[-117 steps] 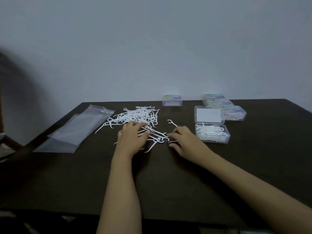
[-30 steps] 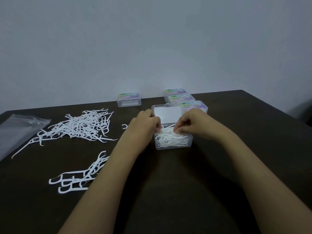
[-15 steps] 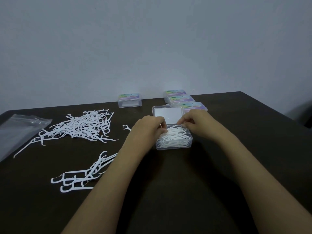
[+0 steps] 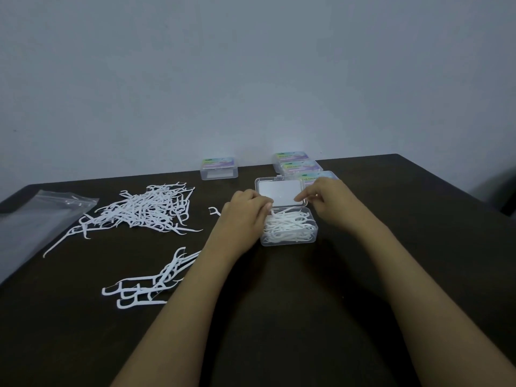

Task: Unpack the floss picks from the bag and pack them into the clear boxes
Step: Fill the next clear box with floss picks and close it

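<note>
Dark table (image 4: 307, 308) beneath a grey wall (image 4: 251, 79): clear box (image 4: 289, 241) is held by left hand (image 4: 243, 216), lid (image 4: 279, 192) pinched by right hand (image 4: 332, 202).

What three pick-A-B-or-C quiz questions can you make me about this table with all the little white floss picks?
1. Where does the flat clear plastic bag lie on the dark brown table?
A. at the left edge
B. inside a box
C. at the right edge

2. How many closed clear plastic boxes with colourful labels stand at the back?
A. one
B. four
C. nine

3. How is the nearest clear plastic box?
A. shut
B. open and empty
C. open, with white floss picks inside

Answers:
1 A: the bag lies flat at the far left.
2 B: one stands alone and three cluster behind the flipped-back lid.
3 C: the lid is folded back and picks fill the box.
</note>
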The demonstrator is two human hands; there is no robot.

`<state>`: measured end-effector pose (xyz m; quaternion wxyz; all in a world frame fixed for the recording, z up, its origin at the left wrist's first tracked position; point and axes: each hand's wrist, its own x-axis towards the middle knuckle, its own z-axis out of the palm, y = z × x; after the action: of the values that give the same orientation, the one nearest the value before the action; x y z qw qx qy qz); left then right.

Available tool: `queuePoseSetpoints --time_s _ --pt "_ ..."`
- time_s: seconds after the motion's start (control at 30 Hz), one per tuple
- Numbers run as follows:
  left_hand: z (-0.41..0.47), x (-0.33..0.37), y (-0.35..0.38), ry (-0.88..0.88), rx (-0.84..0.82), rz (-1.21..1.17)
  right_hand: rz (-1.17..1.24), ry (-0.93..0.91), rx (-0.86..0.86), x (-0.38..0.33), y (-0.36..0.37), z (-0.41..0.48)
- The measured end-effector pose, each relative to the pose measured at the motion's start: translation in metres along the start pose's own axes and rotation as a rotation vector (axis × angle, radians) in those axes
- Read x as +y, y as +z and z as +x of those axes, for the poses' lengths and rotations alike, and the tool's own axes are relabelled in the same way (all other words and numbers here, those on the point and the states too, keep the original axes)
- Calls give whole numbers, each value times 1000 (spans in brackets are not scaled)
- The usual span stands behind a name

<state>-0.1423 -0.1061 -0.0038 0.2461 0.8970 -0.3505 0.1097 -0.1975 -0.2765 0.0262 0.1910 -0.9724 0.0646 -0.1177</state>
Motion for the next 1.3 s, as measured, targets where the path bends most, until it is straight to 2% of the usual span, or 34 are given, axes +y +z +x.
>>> queuePoseSetpoints --time_s 0.1,0.2,0.33,0.47,0.57,0.77,0.9,1.03,1.3 --pt "-6 -8 -6 -36 63 35 23 -98 29 -14 7 -6" --pt "-18 -19 -17 -61 174 50 101 -272 32 -36 21 -15" --pt "-44 -42 -40 -95 172 39 136 -465 -24 -62 42 -24" --pt "-79 -74 -69 -198 201 3 85 -548 -104 -80 62 -32" --pt "-103 -85 -80 -307 162 -58 12 -535 -107 -88 73 -36" --pt "-121 -80 -79 -486 -188 115 -245 -414 -161 -98 81 -35" --pt "-119 -78 -74 -468 -156 68 -294 -450 -142 -98 80 -33" --pt "-112 -71 -67 -384 -114 142 -310 -476 -134 -97 74 -31" --pt "-100 -59 -57 -306 -46 233 -198 -421 -136 -95 68 -29"
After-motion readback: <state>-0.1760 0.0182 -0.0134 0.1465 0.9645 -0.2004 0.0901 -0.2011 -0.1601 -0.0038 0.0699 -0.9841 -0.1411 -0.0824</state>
